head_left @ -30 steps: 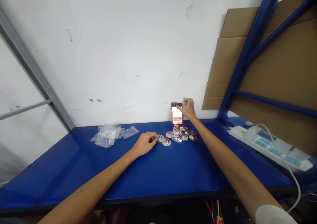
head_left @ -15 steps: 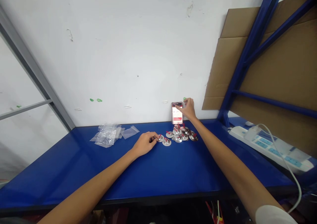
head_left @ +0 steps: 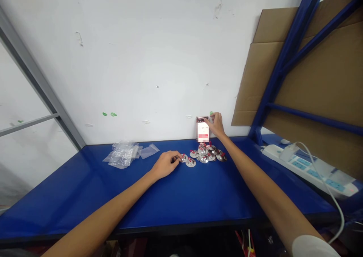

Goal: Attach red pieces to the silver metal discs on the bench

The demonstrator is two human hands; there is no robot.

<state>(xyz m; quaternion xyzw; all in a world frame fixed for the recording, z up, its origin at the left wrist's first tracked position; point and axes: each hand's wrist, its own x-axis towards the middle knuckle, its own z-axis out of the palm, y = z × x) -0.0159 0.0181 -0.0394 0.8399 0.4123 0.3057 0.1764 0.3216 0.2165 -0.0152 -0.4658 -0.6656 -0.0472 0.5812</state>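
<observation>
My left hand (head_left: 166, 164) rests on the blue tabletop with its fingers curled. Thumb and forefinger come together at the rim of a small silver finger cymbal (head_left: 184, 158) with a red loop; the fingers partly cover it. Just in front lies another finger cymbal (head_left: 191, 162). To the right is a heap of similar cymbals (head_left: 203, 158), some overlapping. Behind the heap a phone (head_left: 203, 130) leans upright on the wall, its lit screen partly blurred. My right hand (head_left: 217, 125) is beside it, thumb stretched toward the upper screen, fingers apart and holding nothing.
Clear plastic bags (head_left: 123, 154) lie in a pile on the left of the blue table (head_left: 181, 200). A white power strip (head_left: 309, 170) with a plugged-in cable stands at the right. Blue shelf posts (head_left: 283, 71) and cardboard (head_left: 261, 64) border that side.
My right thumb has drawn back slightly to the right across the phone's screen, and the screen display differs. My left hand and the cymbals stay put.
</observation>
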